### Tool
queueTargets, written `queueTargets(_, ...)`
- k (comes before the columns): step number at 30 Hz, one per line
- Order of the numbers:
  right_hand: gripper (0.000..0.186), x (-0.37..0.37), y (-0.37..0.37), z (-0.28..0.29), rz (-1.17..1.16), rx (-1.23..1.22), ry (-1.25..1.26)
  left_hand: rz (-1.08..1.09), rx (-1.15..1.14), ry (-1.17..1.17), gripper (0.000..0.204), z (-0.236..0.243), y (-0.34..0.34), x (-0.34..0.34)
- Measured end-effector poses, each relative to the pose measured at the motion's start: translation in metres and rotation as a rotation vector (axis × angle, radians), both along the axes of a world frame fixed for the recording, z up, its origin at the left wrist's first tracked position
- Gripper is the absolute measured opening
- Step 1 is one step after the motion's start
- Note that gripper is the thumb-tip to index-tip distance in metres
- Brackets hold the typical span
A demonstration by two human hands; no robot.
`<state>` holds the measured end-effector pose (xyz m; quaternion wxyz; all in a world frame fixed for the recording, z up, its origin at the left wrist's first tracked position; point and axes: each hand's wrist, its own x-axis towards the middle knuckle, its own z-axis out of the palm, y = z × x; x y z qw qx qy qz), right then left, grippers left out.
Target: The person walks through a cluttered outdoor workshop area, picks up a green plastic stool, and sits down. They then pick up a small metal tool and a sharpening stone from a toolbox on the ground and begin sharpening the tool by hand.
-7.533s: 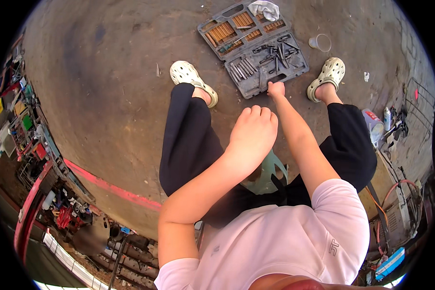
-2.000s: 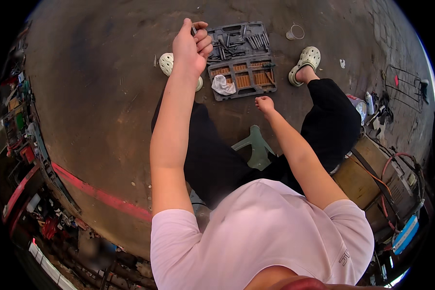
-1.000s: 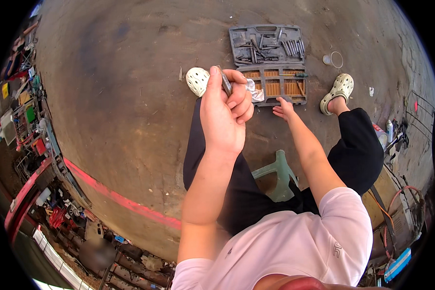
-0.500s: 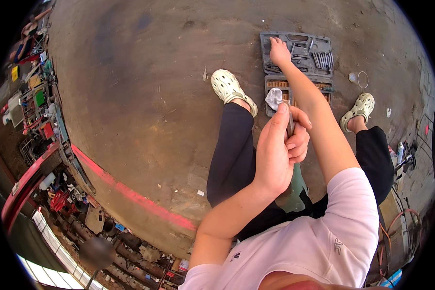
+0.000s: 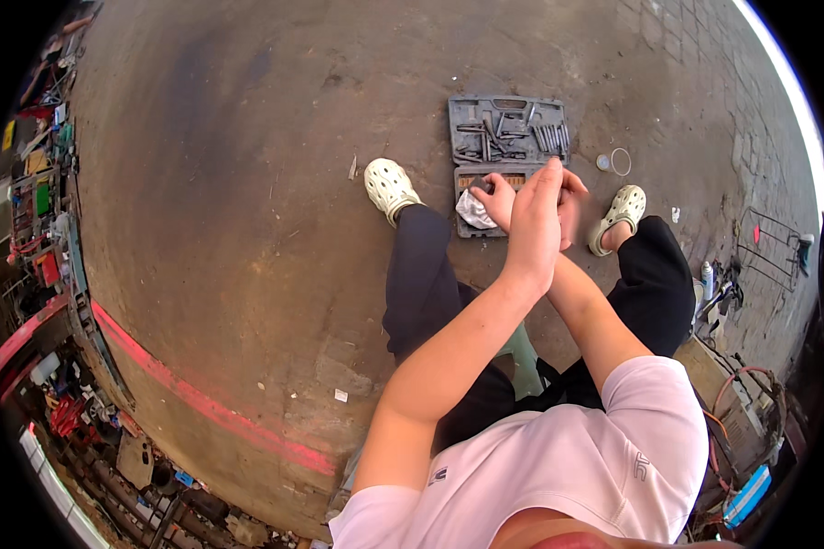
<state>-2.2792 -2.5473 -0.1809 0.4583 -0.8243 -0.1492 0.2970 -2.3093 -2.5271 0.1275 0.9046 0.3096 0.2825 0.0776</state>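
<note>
My left hand is raised in front of my right forearm, its fingers curled; whatever they close on is hidden behind the palm, and the finger side is blurred. Just left of it and lower down, my right hand pinches a small dark piece between thumb and finger. A crumpled white cloth shows beside that hand, over the near half of an open grey tool case. Several dark metal tool pieces lie in the case's far half. Brownish-orange pieces show in the near half, partly covered by my hands.
A clear round cup and a ring are right of the case. My feet in cream clogs flank it. A spray can and cables are at right. Cluttered shelving lines the left, beyond a red floor stripe.
My right hand has come back from the case's far half to beside the cloth. My left hand has turned, hiding the grey metal piece seen in it before. The view has shifted.
</note>
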Motion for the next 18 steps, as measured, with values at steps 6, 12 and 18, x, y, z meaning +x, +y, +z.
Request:
queueTargets(6, 0.034, -0.134, -0.144, 0.063, -0.068, 0.029, 0.179, -0.085, 0.350, -0.089, 0.034, -0.012, 0.007, 0.008)
queueTargets(12, 0.046, -0.169, -0.214, 0.152, 0.130, -0.104, 0.138, -0.005, 0.262, 0.058, 0.038, -0.059, 0.038, 0.010)
queueTargets(18, 0.049, -0.154, -0.266, 0.236, -0.074, 0.011, 0.043, -0.220, 0.646, 0.153, 0.045, -0.108, 0.019, 0.006)
